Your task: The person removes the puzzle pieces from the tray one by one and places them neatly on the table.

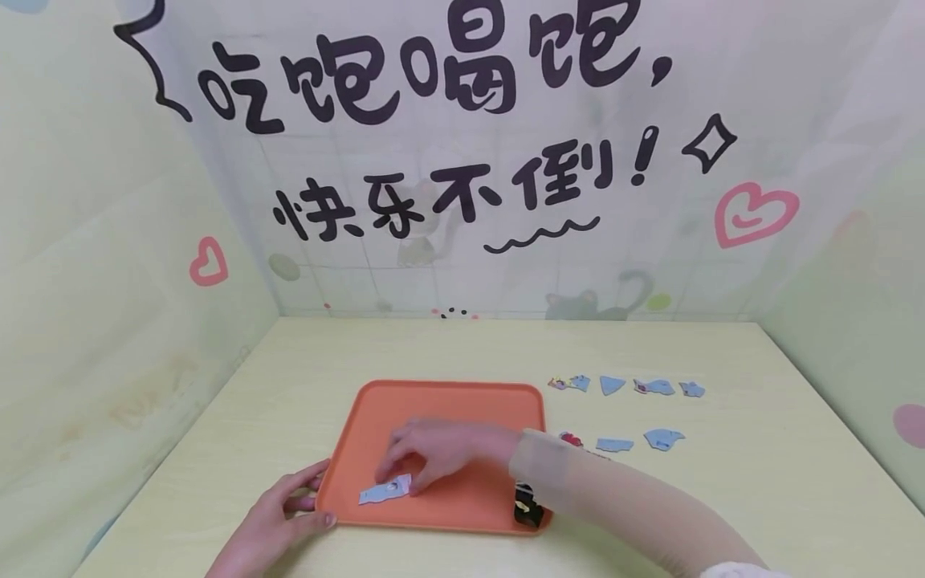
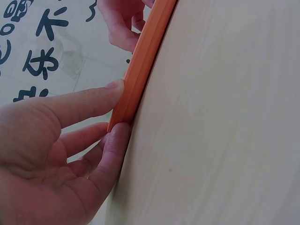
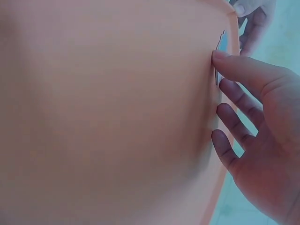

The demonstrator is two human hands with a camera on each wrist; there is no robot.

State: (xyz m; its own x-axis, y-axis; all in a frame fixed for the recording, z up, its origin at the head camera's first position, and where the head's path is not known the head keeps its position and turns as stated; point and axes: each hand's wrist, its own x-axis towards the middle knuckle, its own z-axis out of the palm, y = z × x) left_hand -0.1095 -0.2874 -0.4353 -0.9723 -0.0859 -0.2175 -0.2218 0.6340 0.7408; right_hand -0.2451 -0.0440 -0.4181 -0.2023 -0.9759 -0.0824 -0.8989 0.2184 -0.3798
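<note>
On the orange tray (image 1: 462, 409) lies a flat light-blue puzzle piece (image 1: 383, 490) with a small printed figure and a pinkish end. My right hand (image 1: 441, 449) reaches over the tray and pinches the piece at its right end. In the right wrist view, thumb and fingers meet along the thin edge of the piece (image 3: 223, 41). My left hand (image 1: 270, 518) grips the tray's near left corner. Seen from the left wrist, its thumb and fingers press the tray rim (image 2: 136, 79) from two sides. A black piece with yellow marks (image 1: 527, 512) sits in the near right corner, partly behind the right forearm.
Right of the tray, several irregular pieces lie in two rows, among them a blue triangle (image 1: 612, 385) and a blue strip (image 1: 615, 444). A piece with red (image 1: 571, 439) is partly covered by the right sleeve (image 1: 614, 490). Printed cloth walls (image 1: 448, 281) border the table.
</note>
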